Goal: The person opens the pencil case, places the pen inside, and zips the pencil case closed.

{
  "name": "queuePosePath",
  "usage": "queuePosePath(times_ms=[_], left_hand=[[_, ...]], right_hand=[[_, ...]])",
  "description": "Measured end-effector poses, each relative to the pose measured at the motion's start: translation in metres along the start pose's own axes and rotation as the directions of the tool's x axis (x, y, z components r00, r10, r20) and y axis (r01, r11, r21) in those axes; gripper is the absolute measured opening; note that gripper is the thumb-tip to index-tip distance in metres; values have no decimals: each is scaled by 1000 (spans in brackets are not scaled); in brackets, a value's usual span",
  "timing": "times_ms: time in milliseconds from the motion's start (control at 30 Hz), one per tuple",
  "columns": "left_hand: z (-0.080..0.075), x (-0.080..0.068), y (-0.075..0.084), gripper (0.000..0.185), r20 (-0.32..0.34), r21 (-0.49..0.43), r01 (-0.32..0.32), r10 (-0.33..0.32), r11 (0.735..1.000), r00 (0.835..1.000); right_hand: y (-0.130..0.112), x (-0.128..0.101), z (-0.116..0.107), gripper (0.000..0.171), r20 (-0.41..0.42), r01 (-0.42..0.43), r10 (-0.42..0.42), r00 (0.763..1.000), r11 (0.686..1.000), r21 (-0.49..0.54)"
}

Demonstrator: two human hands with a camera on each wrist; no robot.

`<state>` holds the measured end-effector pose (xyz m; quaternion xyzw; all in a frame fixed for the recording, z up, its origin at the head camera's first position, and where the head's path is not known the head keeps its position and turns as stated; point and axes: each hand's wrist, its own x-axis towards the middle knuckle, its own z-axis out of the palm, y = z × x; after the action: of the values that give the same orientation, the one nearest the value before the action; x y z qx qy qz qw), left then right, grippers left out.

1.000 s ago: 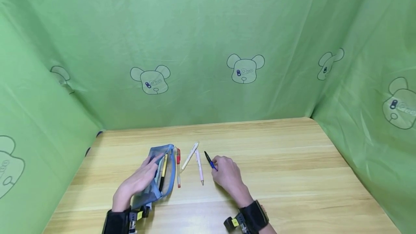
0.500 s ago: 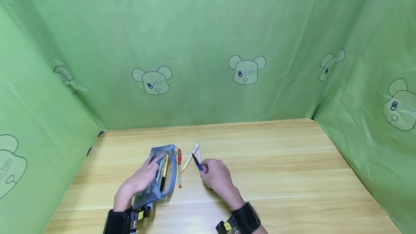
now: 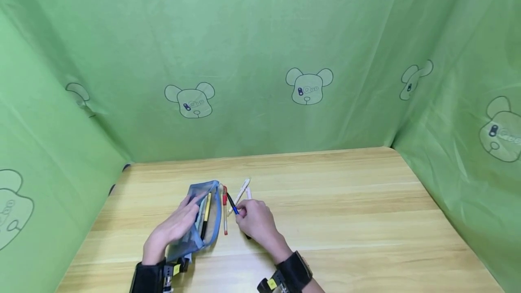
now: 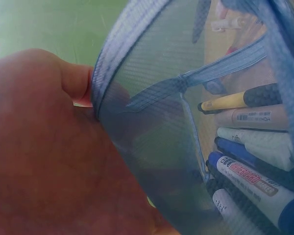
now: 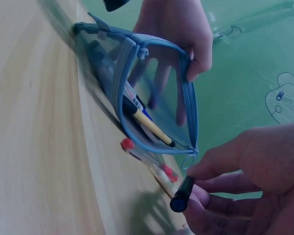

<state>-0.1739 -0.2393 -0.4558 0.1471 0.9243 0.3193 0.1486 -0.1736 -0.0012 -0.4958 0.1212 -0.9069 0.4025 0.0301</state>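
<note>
A blue mesh pencil case (image 3: 182, 247) lies unzipped on the table, with its mouth facing right. My left hand (image 3: 175, 227) grips its rim, the thumb over the edge and the fingers behind the mesh in the right wrist view. Inside are several pens, among them a whiteboard marker (image 4: 250, 176) and a yellow-and-black pen (image 4: 230, 102). Between thumb and fingers, my right hand (image 3: 259, 223) pinches a blue pen with a black end (image 3: 232, 203). That pen's tip overlaps a red-capped pen (image 3: 224, 199) beside the case in the head view.
Two pale pens, a cream one (image 3: 243, 188) and a whitish one (image 3: 248, 192), lie just beyond my right hand, which partly covers them. The wooden table (image 3: 346, 211) meets a green cloth backdrop (image 3: 252, 134) at the back and sides.
My right hand has moved left with the blue pen, passing over the pale pens towards the pencil case. The left hand and the case have stayed put.
</note>
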Motion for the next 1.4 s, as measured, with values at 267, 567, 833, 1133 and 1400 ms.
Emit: queuePosePath(times_ms=[267,567,833,1133,1400], left_hand=[[1,0,1,55,-4,6,-7,7,1000,1000],[2,0,-2,55,4,-4,-13,13,1000,1000],[1,0,-1,56,3,-11,-1,1,1000,1000],[-1,-1,-2,55,11,-4,-22,22,1000,1000],[-1,1,-2,56,19,-6,6,-6,1000,1000]], right_hand=[[-10,3,7,19,13,17,-17,1000,1000,18],[-27,11,23,21,47,-3,0,999,997,74],[-37,22,33,22,74,-161,149,986,966,203],[-46,27,45,20,92,-199,181,979,943,267],[-50,28,52,24,102,-163,137,985,932,323]])
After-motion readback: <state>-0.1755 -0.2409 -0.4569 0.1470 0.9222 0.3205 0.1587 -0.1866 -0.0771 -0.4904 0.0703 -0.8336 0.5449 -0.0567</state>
